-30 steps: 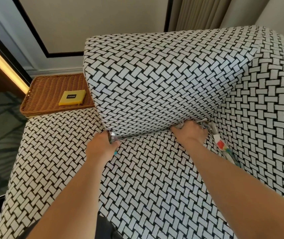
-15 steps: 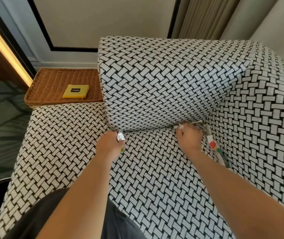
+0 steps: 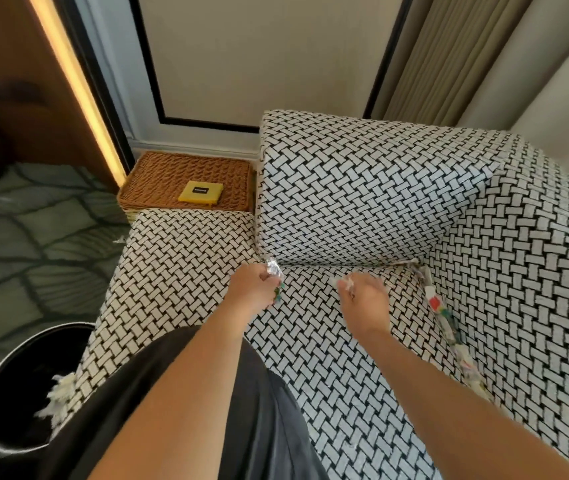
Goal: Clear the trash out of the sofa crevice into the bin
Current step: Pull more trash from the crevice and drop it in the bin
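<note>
The sofa (image 3: 345,358) has a black-and-white woven cover. My left hand (image 3: 253,287) hovers over the seat near the back cushion, shut on a silvery foil wrapper (image 3: 272,273) with a bit of green showing below the fist. My right hand (image 3: 366,299) is shut on a small crumpled white scrap (image 3: 345,284), just clear of the crevice. More wrappers (image 3: 442,313), white with red and green, lie strung along the right-side crevice between seat and armrest. A round black bin (image 3: 9,389) stands on the floor at the lower left, beside the sofa's front corner.
A wicker tray (image 3: 158,181) holding a yellow pad (image 3: 200,192) sits behind the seat's left part. A white fringe (image 3: 56,396) of the cover hangs over the bin's rim. Green patterned carpet lies to the left, wall and curtains behind.
Both hands have pulled back from the crevice under the back cushion, each with trash in it. The view has drawn back and swung left, bringing the bin into sight.
</note>
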The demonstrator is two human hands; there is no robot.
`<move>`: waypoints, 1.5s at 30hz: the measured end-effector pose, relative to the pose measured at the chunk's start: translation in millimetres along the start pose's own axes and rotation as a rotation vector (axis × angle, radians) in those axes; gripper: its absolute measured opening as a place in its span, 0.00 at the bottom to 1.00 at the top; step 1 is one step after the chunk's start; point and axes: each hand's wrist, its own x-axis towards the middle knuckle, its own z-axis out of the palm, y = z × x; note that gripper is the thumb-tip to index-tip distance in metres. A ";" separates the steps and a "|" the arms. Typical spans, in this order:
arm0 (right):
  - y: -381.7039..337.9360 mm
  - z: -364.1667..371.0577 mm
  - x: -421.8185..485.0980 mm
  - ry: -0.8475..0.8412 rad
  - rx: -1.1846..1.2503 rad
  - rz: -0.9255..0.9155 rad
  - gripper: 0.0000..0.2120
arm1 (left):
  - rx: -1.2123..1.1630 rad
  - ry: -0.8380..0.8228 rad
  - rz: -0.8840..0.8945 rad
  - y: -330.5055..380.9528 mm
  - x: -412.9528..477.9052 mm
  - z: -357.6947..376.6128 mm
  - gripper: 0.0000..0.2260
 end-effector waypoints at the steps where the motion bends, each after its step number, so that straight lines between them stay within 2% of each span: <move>1: -16.2 -4.7 2.5 0.000 0.035 -0.042 0.16 | -0.007 0.013 0.010 0.3 -4.3 -10.5 0.08; 5: -84.6 -11.9 8.1 -0.109 0.189 -0.117 0.14 | 0.002 0.111 0.055 -13.7 -22.8 -62.6 0.10; 8: -135.3 -7.6 6.4 -0.245 0.270 -0.182 0.16 | 0.031 0.192 0.034 -35.0 -35.8 -105.0 0.06; 12: -205.4 1.3 -7.4 -0.455 0.319 -0.358 0.18 | 0.141 0.327 -0.036 -73.7 -51.2 -155.8 0.13; 16: -267.5 25.9 -27.2 -0.590 0.322 -0.459 0.13 | 0.088 0.389 -0.136 -125.2 -66.5 -192.2 0.14; 21: -323.6 68.7 -52.9 -0.682 0.241 -0.496 0.13 | 0.055 0.394 -0.222 -186.5 -80.3 -225.6 0.13; 29: -371.1 137.8 -78.3 -0.785 0.165 -0.435 0.20 | 0.028 0.416 -0.381 -263.6 -76.3 -247.4 0.08; 32: -383.3 163.4 -83.8 -0.814 0.137 -0.383 0.17 | 0.022 0.441 -0.397 -281.4 -70.0 -246.5 0.12; 35: -391.8 177.2 -87.1 -0.838 0.118 -0.342 0.14 | -0.099 0.471 -0.422 -296.1 -62.9 -248.4 0.04; 37: -394.3 182.6 -87.2 -0.876 0.132 -0.311 0.14 | -0.126 0.482 -0.440 -301.4 -59.7 -250.2 0.06; 41: -391.0 183.2 -84.0 -0.911 0.174 -0.294 0.11 | -0.028 0.444 -0.442 -298.3 -59.7 -250.0 0.11; 45: -385.3 166.1 -78.3 -0.945 0.236 -0.365 0.11 | 0.013 0.400 -0.406 -290.1 -64.2 -249.0 0.10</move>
